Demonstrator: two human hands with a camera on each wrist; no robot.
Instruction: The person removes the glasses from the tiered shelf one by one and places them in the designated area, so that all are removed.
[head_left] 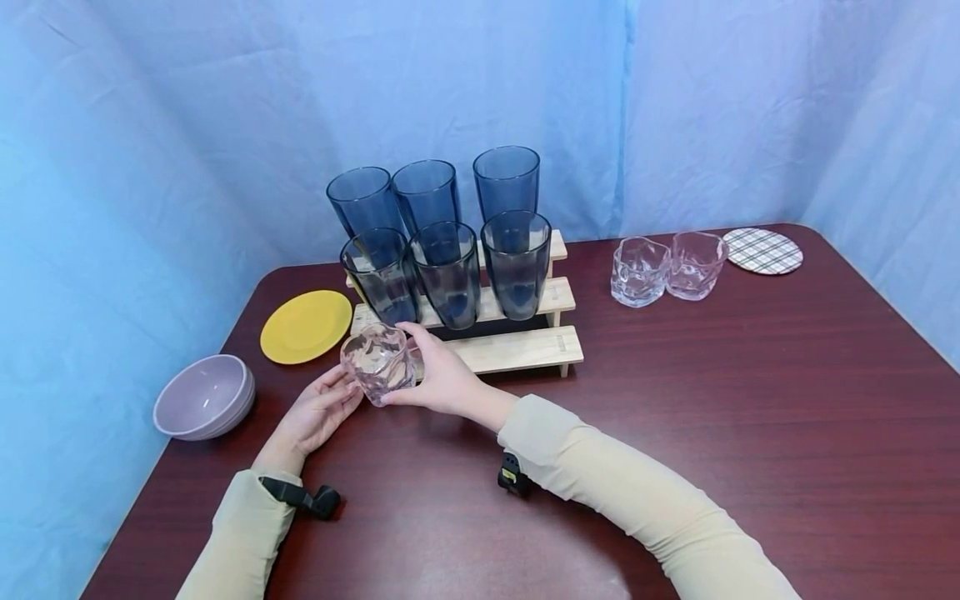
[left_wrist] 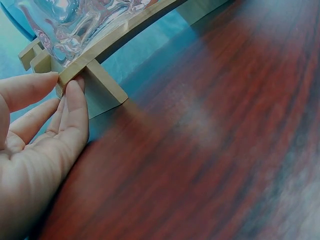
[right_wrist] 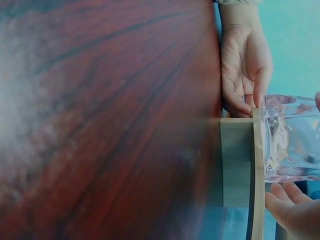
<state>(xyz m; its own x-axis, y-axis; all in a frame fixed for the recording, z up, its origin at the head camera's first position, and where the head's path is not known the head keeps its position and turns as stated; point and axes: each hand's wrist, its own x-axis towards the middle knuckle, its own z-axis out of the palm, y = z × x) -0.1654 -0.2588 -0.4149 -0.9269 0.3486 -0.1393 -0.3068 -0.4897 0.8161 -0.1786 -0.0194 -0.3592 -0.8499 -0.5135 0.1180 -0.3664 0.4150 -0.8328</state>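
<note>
My right hand [head_left: 450, 379] grips a clear, wavy-sided glass [head_left: 377, 358], thumb and fingers spread around its sides. The glass is at the left end of the lowest step of a wooden tiered rack [head_left: 517, 350]; the right wrist view shows its base against that step. My left hand [head_left: 318, 417] pinches the end of the same step, with the thumb above and fingertips beneath in the left wrist view. On the higher steps stand several tall blue-grey glasses [head_left: 447, 279] in two rows.
A yellow plate [head_left: 306, 327] lies left of the rack, and lilac bowls [head_left: 204, 398] sit at the table's left edge. Two more clear glasses [head_left: 639, 275] stand at the back right beside a round checked coaster [head_left: 763, 252]. Blue curtains [head_left: 712, 108] hang behind the table.
</note>
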